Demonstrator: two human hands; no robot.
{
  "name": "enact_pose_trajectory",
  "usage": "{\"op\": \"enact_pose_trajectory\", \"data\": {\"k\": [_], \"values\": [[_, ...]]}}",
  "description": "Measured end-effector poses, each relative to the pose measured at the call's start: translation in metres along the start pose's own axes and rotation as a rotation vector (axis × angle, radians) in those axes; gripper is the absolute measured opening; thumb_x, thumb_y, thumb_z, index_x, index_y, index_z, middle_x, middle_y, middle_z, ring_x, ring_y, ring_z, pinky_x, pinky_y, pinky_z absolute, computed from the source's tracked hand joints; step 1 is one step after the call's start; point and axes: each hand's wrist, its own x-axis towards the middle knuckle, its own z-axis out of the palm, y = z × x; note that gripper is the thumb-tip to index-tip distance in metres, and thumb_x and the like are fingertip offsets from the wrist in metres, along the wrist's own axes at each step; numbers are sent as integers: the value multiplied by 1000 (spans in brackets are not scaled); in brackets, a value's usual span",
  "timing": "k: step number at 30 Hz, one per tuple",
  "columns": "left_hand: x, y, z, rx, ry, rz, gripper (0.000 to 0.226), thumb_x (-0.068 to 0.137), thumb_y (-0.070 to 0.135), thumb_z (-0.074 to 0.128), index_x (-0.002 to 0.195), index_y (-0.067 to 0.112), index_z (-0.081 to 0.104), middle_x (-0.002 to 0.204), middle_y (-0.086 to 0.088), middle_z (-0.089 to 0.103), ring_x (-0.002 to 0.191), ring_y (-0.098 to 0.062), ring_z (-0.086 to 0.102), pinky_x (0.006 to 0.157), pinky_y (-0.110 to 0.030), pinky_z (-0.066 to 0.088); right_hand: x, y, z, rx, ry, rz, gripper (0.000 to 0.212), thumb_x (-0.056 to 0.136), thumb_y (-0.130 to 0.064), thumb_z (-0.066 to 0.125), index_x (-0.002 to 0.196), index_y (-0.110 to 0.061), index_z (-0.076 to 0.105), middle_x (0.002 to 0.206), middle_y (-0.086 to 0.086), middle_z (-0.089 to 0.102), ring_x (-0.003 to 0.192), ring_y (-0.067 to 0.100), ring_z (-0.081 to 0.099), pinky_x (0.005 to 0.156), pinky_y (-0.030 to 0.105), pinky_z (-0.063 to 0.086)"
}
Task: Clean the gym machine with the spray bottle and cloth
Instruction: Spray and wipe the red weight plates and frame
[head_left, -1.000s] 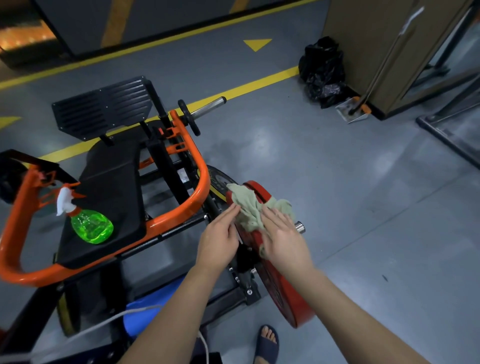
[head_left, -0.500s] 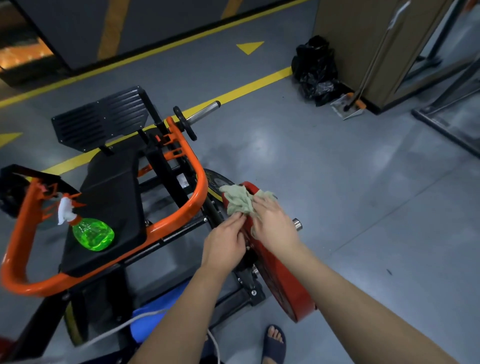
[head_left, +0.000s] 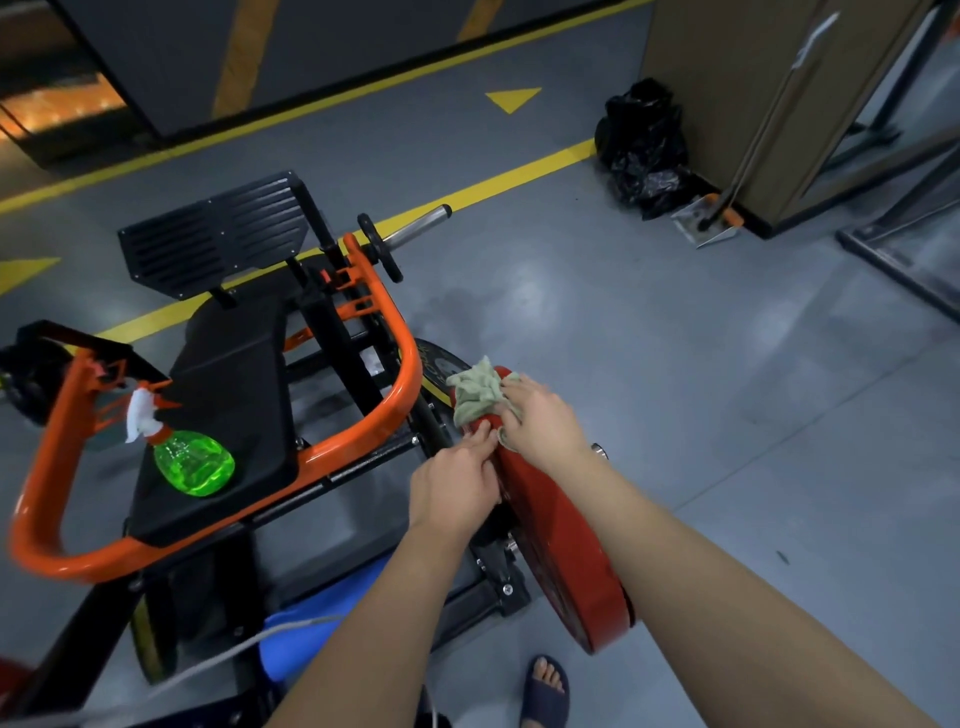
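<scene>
The gym machine has an orange frame (head_left: 400, 384), a black seat pad (head_left: 228, 410) and a red weight plate (head_left: 566, 545) on its right side. A pale green cloth (head_left: 475, 392) is bunched over the top rim of the red plate. My right hand (head_left: 543, 423) presses the cloth against the plate's outer face. My left hand (head_left: 457, 480) rests on the plate's inner side, its fingertips pinching the cloth's lower edge. A green spray bottle (head_left: 192, 460) with a white trigger lies on the seat pad, far left of both hands.
A black footplate (head_left: 213, 236) and a chrome bar (head_left: 415, 226) stick out at the machine's far end. A black rubbish bag (head_left: 644, 150) and a dustpan (head_left: 709, 228) sit by a brown cabinet (head_left: 753, 104). A metal frame (head_left: 898, 254) lies right. My sandalled foot (head_left: 545, 688) stands below the plate.
Both hands and the cloth have slid up towards the top rim of the red plate. The bottle has not moved.
</scene>
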Motion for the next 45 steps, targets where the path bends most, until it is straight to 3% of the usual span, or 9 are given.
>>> {"op": "enact_pose_trajectory", "data": {"k": [3, 7, 13, 17, 22, 29, 34, 41, 45], "values": [[4, -1, -4, 2, 10, -35, 43, 98, 20, 44, 130, 39, 65, 138, 17, 62, 117, -19, 64, 84, -37, 55, -53, 20, -2, 62, 133, -118, 36, 93, -9, 61, 128, -6, 68, 137, 8, 64, 136, 26, 50, 117, 18, 26], [5, -1, -3, 32, 12, -35, 28, 97, 18, 41, 102, 28, 67, 105, 9, 69, 94, -22, 67, 63, -31, 41, -81, 39, 4, 17, 206, -149, 39, 88, -8, 63, 127, -5, 69, 135, 7, 66, 130, 28, 57, 120, 16, 20], [9, 8, -10, 42, 1, -53, 36, 97, 23, 44, 117, 33, 71, 104, -1, 74, 100, -30, 68, 73, -36, 49, -15, 6, 1, -25, 33, 6, 26, 98, -22, 54, 118, -16, 69, 132, 1, 66, 130, 26, 56, 98, 35, 48], [19, 8, -14, 64, -49, -77, 40, 96, 24, 45, 122, 34, 73, 106, -5, 74, 102, -33, 67, 79, -38, 53, 1, -5, -6, -90, -95, 79, 29, 101, -26, 50, 123, -18, 65, 134, 4, 62, 125, 30, 56, 94, 37, 47], [22, 6, -15, 38, -60, -86, 41, 93, 24, 47, 119, 38, 74, 106, 0, 75, 102, -30, 68, 81, -36, 53, -33, 8, -9, -26, -51, 7, 38, 99, -23, 54, 136, -17, 62, 150, -5, 53, 146, 16, 39, 110, 36, 41], [25, 9, -22, 58, -73, -79, 38, 94, 24, 46, 116, 37, 74, 107, -1, 73, 104, -31, 67, 80, -36, 51, 5, -6, -6, -108, -78, 24, 24, 102, -25, 47, 116, -15, 64, 130, 2, 60, 122, 28, 57, 90, 38, 48], [30, 22, -34, 197, -161, -71, 26, 89, 14, 52, 109, 16, 69, 115, -6, 66, 109, -34, 65, 82, -36, 47, 20, -12, -6, -153, -144, 62, 23, 102, -25, 45, 112, -14, 63, 126, 7, 61, 116, 33, 58, 81, 34, 40], [38, 10, -34, 177, -211, -49, 28, 88, 17, 52, 107, 21, 71, 108, -5, 67, 104, -32, 66, 78, -36, 46, -40, 6, -9, -77, -15, -73, 36, 100, -18, 52, 135, -14, 62, 149, -1, 54, 144, 21, 41, 112, 28, 34], [37, 5, -36, 121, -264, -45, 38, 88, 18, 50, 113, 32, 74, 111, -2, 69, 108, -30, 65, 83, -38, 51, -32, 9, -8, -114, -45, -47, 30, 101, -21, 50, 126, -14, 64, 143, 1, 58, 139, 23, 46, 107, 35, 41]]}}
